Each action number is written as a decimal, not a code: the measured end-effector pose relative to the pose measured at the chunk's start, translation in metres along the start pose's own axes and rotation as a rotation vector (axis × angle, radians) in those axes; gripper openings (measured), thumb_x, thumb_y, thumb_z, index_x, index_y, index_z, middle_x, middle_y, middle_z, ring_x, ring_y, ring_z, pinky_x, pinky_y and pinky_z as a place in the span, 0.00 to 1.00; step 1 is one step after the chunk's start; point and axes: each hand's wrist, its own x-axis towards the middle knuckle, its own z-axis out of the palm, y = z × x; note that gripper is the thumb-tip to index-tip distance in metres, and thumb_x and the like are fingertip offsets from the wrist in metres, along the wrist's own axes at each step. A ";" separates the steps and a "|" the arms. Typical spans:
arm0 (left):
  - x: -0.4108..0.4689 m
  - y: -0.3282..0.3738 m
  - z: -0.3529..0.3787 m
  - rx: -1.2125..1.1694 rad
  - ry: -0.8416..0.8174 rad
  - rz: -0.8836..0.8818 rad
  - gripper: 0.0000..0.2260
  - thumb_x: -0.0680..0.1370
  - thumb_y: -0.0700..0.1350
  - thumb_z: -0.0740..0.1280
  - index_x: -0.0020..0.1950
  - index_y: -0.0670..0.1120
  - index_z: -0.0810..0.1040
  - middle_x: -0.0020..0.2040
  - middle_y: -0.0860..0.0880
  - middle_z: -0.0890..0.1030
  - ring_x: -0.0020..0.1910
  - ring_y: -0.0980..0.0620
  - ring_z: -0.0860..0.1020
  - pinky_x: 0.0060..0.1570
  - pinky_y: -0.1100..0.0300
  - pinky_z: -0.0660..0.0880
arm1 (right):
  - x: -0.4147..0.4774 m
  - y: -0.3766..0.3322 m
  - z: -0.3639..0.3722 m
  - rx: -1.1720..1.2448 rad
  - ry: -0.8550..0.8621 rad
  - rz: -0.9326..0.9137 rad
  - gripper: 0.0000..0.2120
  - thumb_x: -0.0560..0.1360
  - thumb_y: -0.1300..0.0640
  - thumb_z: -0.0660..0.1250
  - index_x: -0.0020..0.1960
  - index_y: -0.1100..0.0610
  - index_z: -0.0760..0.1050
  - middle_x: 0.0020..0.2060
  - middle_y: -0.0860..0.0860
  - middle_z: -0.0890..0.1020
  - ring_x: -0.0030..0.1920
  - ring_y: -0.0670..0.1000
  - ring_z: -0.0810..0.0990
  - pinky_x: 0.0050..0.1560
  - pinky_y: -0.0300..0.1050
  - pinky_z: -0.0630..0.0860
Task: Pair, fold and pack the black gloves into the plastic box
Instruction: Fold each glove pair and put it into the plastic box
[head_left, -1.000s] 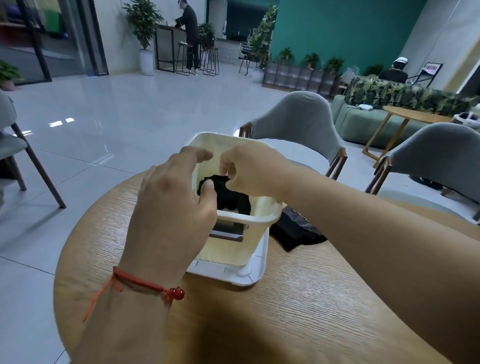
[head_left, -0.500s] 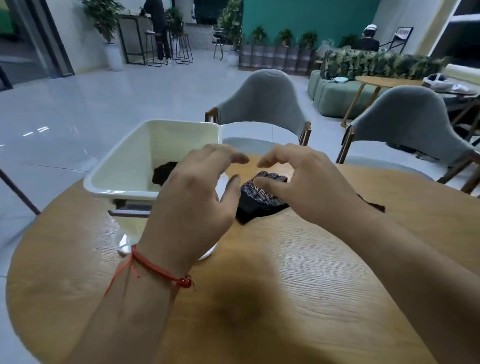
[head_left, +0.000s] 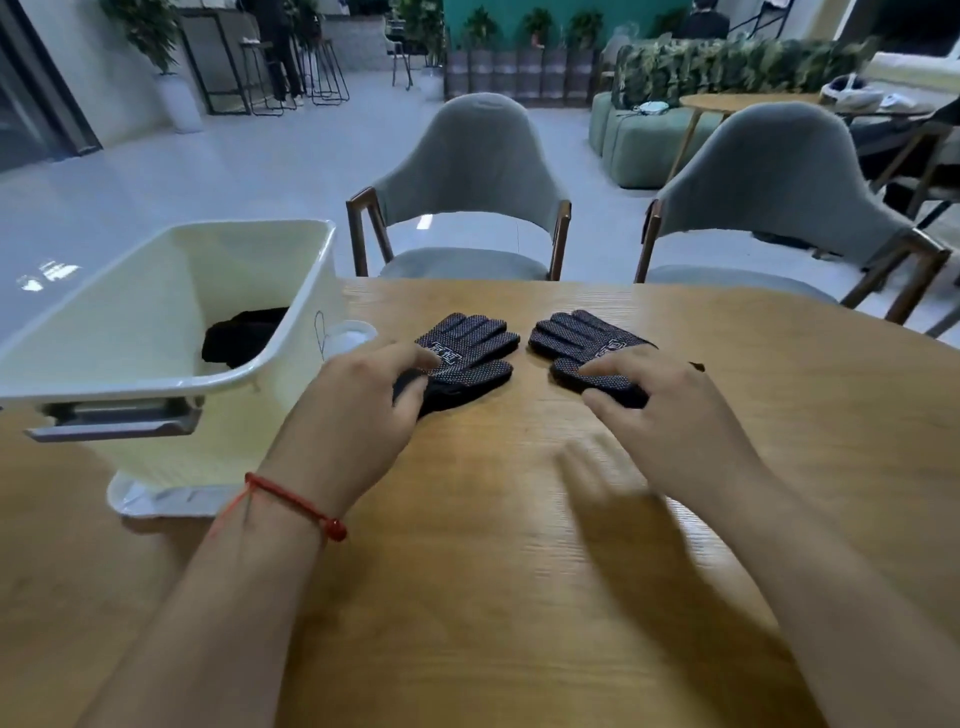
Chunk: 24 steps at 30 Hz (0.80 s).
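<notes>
Two black gloves with white grip dots lie flat and side by side on the wooden table (head_left: 519, 545), their fingers pointing away from me. My left hand (head_left: 353, 415) pinches the cuff end of the left glove (head_left: 467, 348). The cuff end of the right glove (head_left: 582, 338) is pinched by my right hand (head_left: 670, 415). A small gap separates the two gloves. The cream plastic box (head_left: 171, 452) stands at the left, just beside my left hand. A folded black bundle of gloves (head_left: 244, 335) lies at its bottom.
The box sits on a white lid (head_left: 156, 501). Two grey chairs (head_left: 467, 171) (head_left: 779, 182) stand at the table's far edge. Bare wood stretches between me and the gloves and off to the right.
Both hands came out of the box and moved right to a stacked pair of gloves. That pair now lies apart as two flat gloves. The view swung right and down.
</notes>
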 end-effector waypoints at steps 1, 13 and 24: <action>0.000 -0.004 0.007 0.028 -0.020 -0.026 0.10 0.80 0.40 0.71 0.59 0.50 0.85 0.52 0.54 0.85 0.51 0.49 0.82 0.54 0.57 0.76 | -0.001 0.009 0.001 -0.019 -0.008 0.008 0.10 0.80 0.53 0.73 0.60 0.46 0.85 0.58 0.40 0.83 0.62 0.49 0.78 0.64 0.43 0.70; -0.010 -0.029 0.036 0.045 -0.169 -0.162 0.13 0.82 0.43 0.68 0.65 0.54 0.82 0.64 0.58 0.82 0.57 0.58 0.78 0.62 0.64 0.69 | -0.003 0.053 -0.002 -0.329 -0.214 0.042 0.17 0.84 0.55 0.62 0.70 0.49 0.78 0.72 0.44 0.76 0.74 0.50 0.70 0.77 0.55 0.68; -0.014 -0.031 0.035 -0.028 -0.178 -0.195 0.15 0.84 0.39 0.64 0.64 0.55 0.83 0.66 0.58 0.82 0.72 0.59 0.73 0.67 0.72 0.62 | -0.004 0.049 0.001 -0.352 -0.243 0.088 0.17 0.83 0.55 0.62 0.71 0.48 0.77 0.73 0.43 0.75 0.75 0.51 0.70 0.75 0.59 0.69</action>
